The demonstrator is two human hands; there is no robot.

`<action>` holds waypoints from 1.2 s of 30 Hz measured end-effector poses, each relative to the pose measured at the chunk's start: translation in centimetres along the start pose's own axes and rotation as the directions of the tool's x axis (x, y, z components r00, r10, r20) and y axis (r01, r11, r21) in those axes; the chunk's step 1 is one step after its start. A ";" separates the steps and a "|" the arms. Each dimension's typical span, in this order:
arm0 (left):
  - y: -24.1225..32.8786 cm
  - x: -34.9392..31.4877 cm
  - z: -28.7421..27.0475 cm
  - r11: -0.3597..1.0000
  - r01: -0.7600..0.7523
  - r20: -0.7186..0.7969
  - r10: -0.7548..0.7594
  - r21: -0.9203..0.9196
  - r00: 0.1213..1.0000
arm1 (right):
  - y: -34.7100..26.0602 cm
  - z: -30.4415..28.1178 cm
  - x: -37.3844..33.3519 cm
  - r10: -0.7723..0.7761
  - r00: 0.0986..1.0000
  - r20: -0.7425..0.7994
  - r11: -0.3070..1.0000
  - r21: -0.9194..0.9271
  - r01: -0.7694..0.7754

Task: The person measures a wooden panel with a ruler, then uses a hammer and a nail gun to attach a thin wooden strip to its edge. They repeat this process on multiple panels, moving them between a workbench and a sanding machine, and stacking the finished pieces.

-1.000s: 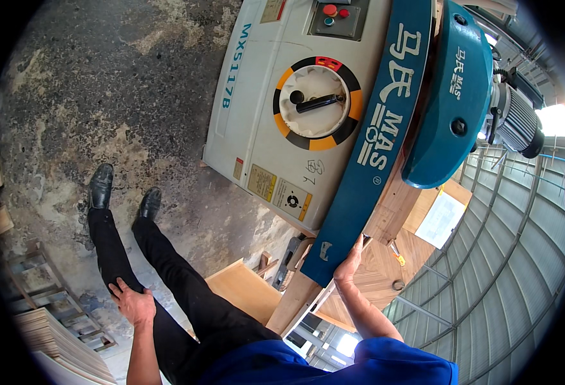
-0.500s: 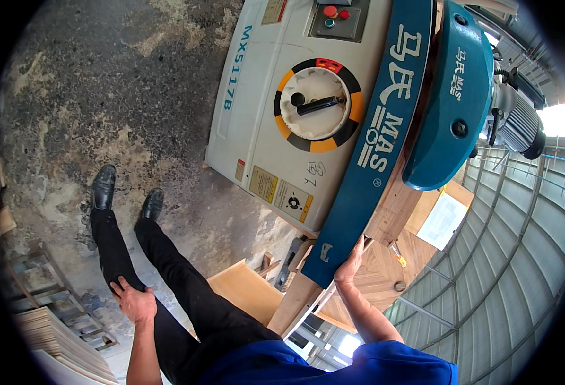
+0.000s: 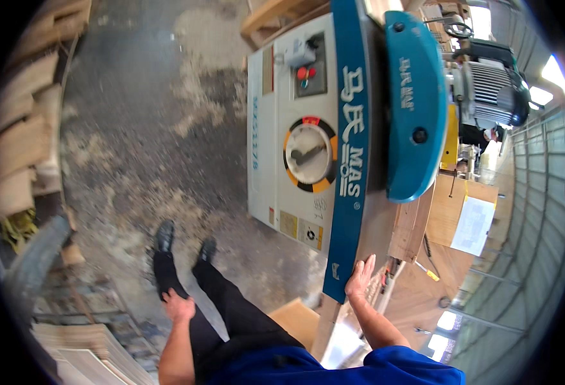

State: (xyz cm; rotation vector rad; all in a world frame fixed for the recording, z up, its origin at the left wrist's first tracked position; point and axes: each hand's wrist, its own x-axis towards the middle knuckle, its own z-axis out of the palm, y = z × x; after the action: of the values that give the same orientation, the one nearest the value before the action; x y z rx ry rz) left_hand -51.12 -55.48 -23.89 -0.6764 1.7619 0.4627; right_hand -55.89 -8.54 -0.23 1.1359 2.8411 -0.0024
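My left hand point(image 3: 178, 306) rests on the leg of my black trousers point(image 3: 250, 311), its fingers spread and nothing in them. On the metal worktop beside the blue-green front edge point(image 3: 341, 224) of a large woodworking machine point(image 3: 269, 186) lies my right hand point(image 3: 361, 276), flat with fingers stretched out. That machine has a pale body with a round dial and crank handle point(image 3: 308, 155) and a small control panel point(image 3: 309, 74) with red buttons. Above its worktop sits a rounded teal cover point(image 3: 417, 109). Wooden pieces point(image 3: 413, 221) lie on the worktop beyond my right hand.
A grey motor point(image 3: 491, 83) sticks out behind the cover. Past my right hand are a wooden panel point(image 3: 452, 256), a white paper sheet point(image 3: 474, 226) and a yellow-handled tool point(image 3: 428, 272). Stacked boards point(image 3: 90, 353) stand at lower left, more wood point(image 3: 22, 154) at far left.
My view has shifted, so the machine sits higher and more of the floor and left-hand wood shows. Both hands keep their places; more of the right hand's fingers now shows.
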 end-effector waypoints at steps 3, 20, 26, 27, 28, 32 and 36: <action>0.2 -2.1 -2.2 0.996 -0.072 0.082 0.077 -0.057 0.994 | 0.0 0.1 0.3 0.024 1.000 -0.013 1.000 -0.015 -0.025; 13.8 -7.6 -27.3 0.860 -0.424 -0.090 0.464 0.283 0.881 | -4.2 -3.8 0.2 0.169 0.960 0.225 0.986 -0.021 -0.168; 30.4 -10.3 -34.3 0.748 -0.605 -0.111 0.649 0.272 0.752 | -4.0 -5.5 1.6 0.179 0.905 0.386 0.982 -0.007 -0.191; 33.2 -11.7 -35.5 0.720 -0.644 -0.104 0.683 0.259 0.723 | -4.3 -6.2 2.2 0.197 0.885 0.423 0.976 0.002 -0.218; 35.5 -12.3 -36.3 0.699 -0.672 -0.131 0.710 0.243 0.692 | -4.5 -6.9 2.5 0.218 0.860 0.462 0.968 0.008 -0.249; 44.7 -16.5 -40.8 0.624 -0.748 -0.029 0.772 0.226 0.635 | -4.2 -7.0 3.4 0.269 0.803 0.531 0.928 0.081 -0.364; 53.2 -18.0 -44.9 0.459 -0.843 0.025 0.874 0.281 0.485 | -0.9 -3.0 6.0 0.529 0.626 0.573 0.697 0.127 -0.706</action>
State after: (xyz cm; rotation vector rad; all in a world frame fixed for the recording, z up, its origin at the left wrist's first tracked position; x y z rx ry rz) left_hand -115.08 -39.22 4.65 0.4944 2.1598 0.8656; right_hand -61.08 -5.00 2.31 1.8319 1.8936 -0.6717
